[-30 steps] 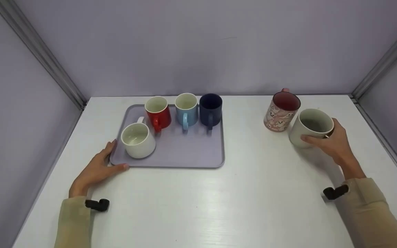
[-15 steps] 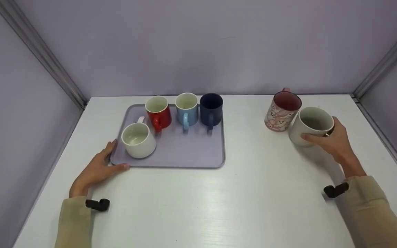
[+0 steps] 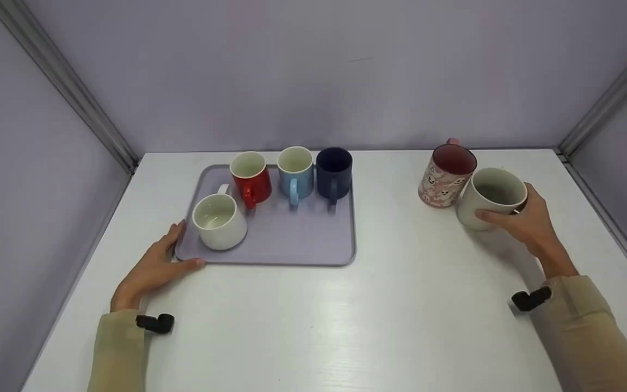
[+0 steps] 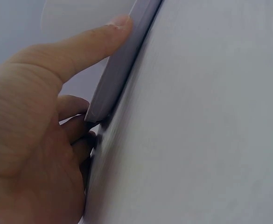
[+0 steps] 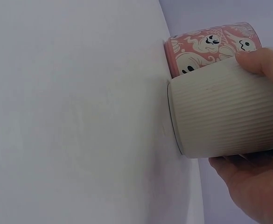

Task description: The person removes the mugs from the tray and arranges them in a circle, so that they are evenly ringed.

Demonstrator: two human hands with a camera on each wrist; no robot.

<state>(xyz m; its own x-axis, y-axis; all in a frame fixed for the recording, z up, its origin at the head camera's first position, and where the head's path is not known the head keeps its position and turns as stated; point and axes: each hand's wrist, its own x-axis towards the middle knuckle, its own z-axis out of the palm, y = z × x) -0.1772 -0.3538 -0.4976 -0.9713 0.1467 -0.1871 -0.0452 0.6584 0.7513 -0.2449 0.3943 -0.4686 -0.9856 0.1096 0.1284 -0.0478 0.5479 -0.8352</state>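
The right hand (image 3: 534,220) grasped a ribbed off-white mug (image 3: 474,207), thumb on its near side, on or barely above the white table (image 3: 400,316). Just beside it stood a pink ghost-patterned mug (image 3: 440,185). Well apart, the left hand (image 3: 153,267) rested unclenched, thumb and fingers spread about the near left corner of a lilac tray (image 3: 302,245), which held a white mug (image 3: 223,231), a red mug (image 3: 260,187), a light blue mug (image 3: 305,185) and a navy mug (image 3: 324,182).

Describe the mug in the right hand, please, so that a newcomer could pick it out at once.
On the white table, look right, past the lilac tray, to the right hand. It grips the off-white mug. Finely ribbed sides set that one apart from its neighbour, the pink mug, which is covered in ghost faces.
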